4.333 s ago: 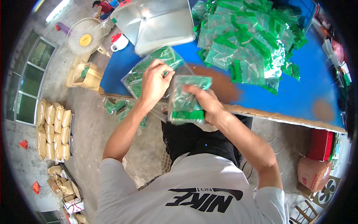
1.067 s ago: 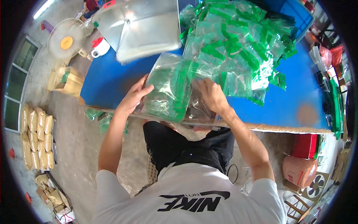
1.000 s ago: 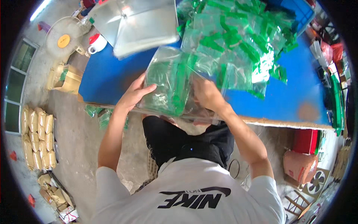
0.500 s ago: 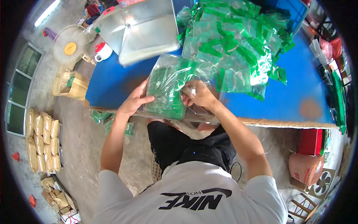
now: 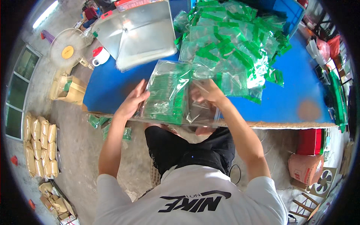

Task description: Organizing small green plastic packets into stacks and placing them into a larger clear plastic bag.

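A large clear plastic bag (image 5: 202, 113) lies at the table's front edge. Inside its left part is a flat stack of clear, green-banded pouches (image 5: 165, 93). Along the bag's left side rests my left hand (image 5: 129, 104), fingers stretched and thumb apart by the stack's edge. My right hand (image 5: 205, 91) is at the bag's loose right part, its bent fingers closed on the film and somewhat blurred. Shiny film partly covers those fingers. Just beyond is a big heap of similar green-banded pouches (image 5: 228, 48).
The table has a blue top (image 5: 273, 108). A metal tray (image 5: 148, 41) and a red-lidded white mug (image 5: 100, 56) stand far left, near a round fan (image 5: 67, 51). Cardboard box (image 5: 71, 90) and stacked tan sacks (image 5: 41, 146) are at left. Below right are a pink bag (image 5: 305, 168) and a wooden stool (image 5: 305, 206).
My left thumb has slid off the stack's top to its left edge. My right hand has shifted slightly right with the loose film, which now spreads flatter to the right.
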`<state>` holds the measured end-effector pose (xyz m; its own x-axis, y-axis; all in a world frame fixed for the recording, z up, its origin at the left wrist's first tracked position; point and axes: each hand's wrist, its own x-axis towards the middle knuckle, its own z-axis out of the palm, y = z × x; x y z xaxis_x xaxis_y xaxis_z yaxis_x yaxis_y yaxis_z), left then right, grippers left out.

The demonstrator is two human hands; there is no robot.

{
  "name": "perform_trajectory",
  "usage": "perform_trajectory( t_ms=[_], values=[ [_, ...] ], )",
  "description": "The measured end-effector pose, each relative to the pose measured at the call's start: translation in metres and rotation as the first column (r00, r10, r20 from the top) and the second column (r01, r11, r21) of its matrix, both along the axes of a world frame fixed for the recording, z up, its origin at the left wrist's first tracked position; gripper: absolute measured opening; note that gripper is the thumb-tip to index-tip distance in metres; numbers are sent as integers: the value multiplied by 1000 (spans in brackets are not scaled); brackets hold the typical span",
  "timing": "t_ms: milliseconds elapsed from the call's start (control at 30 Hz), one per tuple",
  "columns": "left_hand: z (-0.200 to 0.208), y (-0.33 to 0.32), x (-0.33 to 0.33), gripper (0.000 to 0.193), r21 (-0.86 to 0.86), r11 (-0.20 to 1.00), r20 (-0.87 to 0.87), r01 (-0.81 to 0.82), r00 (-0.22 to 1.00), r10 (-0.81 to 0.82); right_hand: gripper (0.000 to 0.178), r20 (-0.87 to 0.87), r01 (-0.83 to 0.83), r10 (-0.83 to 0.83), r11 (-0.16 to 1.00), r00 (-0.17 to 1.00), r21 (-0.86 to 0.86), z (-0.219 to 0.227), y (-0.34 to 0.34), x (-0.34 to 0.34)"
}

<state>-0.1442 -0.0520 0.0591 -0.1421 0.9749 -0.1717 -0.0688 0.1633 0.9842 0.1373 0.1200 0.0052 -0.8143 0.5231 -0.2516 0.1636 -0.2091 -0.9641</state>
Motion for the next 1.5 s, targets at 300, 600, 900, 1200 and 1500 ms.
perform_trajectory(
  t_ms=[300,600,900,1200,1500],
  values=[
    [-10,22,3,107,94,954,-27,285,959,-284,32,75,-34,-143,266,987,963,-77,15,-33],
    [11,12,-5,103,95,948,-218,303,936,-277,40,-144,167,-135,955,980,244,-16,-70,-15],
    [7,5,64,72,-54,951,-998,303,6,-58,42,-235,-357,288,867,928,-347,11,-129,40],
    [13,-14,41,79,-158,915,-984,372,-138,-114,63,-211,199,-541,-83,814,977,41,9,69],
    [30,-22,-55,93,-341,936,-938,87,-89,-334,90,3,-63,-583,-83,813,995,-16,56,44]
  ],
)
